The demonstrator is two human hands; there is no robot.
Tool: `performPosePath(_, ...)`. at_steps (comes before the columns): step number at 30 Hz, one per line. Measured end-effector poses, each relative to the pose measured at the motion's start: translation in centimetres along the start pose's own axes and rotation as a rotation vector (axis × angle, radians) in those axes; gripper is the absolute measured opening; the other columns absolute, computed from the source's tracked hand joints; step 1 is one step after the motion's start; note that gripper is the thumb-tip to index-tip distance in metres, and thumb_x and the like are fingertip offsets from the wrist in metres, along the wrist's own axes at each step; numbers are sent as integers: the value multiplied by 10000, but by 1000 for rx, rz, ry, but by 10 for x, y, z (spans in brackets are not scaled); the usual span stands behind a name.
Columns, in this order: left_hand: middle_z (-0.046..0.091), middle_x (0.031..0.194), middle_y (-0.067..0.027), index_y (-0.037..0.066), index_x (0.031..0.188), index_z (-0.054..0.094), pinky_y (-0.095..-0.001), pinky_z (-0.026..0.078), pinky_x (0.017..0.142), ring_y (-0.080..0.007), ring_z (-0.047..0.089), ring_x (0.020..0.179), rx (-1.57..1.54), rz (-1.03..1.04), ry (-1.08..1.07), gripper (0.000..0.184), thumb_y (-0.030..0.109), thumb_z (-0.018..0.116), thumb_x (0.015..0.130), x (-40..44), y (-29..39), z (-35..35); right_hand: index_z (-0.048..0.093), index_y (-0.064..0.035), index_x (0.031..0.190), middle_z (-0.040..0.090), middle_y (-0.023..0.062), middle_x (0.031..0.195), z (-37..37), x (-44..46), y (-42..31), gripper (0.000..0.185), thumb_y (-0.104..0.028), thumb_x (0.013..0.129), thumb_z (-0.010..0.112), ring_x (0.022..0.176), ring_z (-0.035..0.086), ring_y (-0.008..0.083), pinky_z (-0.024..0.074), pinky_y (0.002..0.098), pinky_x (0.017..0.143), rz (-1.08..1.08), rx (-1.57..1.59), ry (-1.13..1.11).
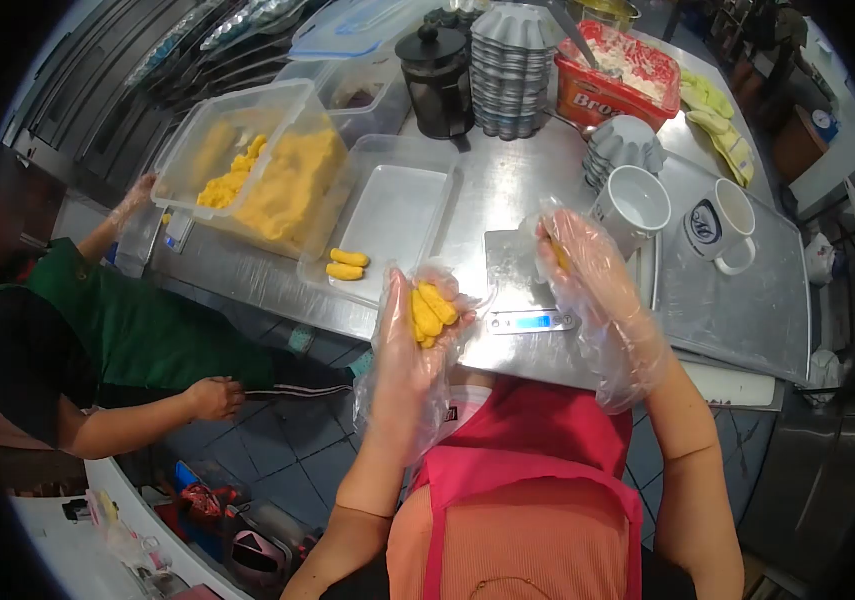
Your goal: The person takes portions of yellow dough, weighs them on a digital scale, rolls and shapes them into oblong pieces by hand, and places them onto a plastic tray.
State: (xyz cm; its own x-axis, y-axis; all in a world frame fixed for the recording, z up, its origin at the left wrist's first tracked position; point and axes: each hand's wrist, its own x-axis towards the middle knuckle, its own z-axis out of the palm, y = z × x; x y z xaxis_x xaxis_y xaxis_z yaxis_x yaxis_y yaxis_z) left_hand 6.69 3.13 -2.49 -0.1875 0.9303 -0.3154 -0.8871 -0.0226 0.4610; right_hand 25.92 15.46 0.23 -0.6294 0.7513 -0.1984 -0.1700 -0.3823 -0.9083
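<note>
Left hand (405,335), centre: dough logs (433,309) cupped.
Right hand (589,262), right of centre: dough bit (559,257) held, mostly hidden.
Risk: logs could be dropped if palm is tipped.

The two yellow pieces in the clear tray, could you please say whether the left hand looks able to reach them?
Probably yes: the left hand is near the two pieces, with only the clear tray wall apparently between, though the yellow lumps in its palm could hinder grasping.
</note>
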Motion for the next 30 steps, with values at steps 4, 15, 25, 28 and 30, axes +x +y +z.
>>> performPosePath(4, 581, 844, -75, 74, 961, 531, -361, 529, 666, -195, 589, 747, 46, 29, -13, 368, 416, 396, 938, -2, -2, -1, 510, 1, 1054, 531, 49, 807, 5, 1, 10, 349, -324, 936, 458, 697, 523, 90, 437, 191, 592, 5, 217, -40)
performPosePath(15, 565, 844, -74, 62, 975, 526, -315, 514, 673, -177, 569, 760, 92, 80, 16, 347, 371, 369, 957, -9, 1, 0, 455, 39, 1199, 571, 97, 983, 21, -5, -1, 463, -223, 853, 614, 819, 571, 133, 503, 240, 719, 49, 214, -105)
performPosePath(25, 531, 979, -85, 25, 1200, 430, -274, 473, 782, -164, 543, 881, 662, 144, -27, 303, 196, 430, 949, -18, -5, 15, 490, 34, 1174, 552, 49, 878, 17, -17, -17, 394, -114, 826, 601, 689, 531, 86, 454, 198, 621, -185, -20, 50)
performPosePath(28, 544, 1094, -108, 44, 1245, 377, -326, 481, 817, -200, 560, 980, 446, 88, 25, 357, 203, 458, 935, -22, -8, 26, 477, 27, 1193, 551, 53, 847, 10, -37, -38, 396, -123, 838, 570, 589, 506, 75, 441, 194, 567, -178, -97, 206)
performPosePath(30, 539, 1128, -125, 48, 1255, 360, -329, 478, 838, -218, 548, 1036, 453, 77, 45, 369, 201, 460, 934, -21, -7, 33, 482, 14, 1194, 561, 62, 866, 0, -62, -59, 389, -178, 864, 555, 596, 498, 69, 430, 191, 553, -234, -112, 219)
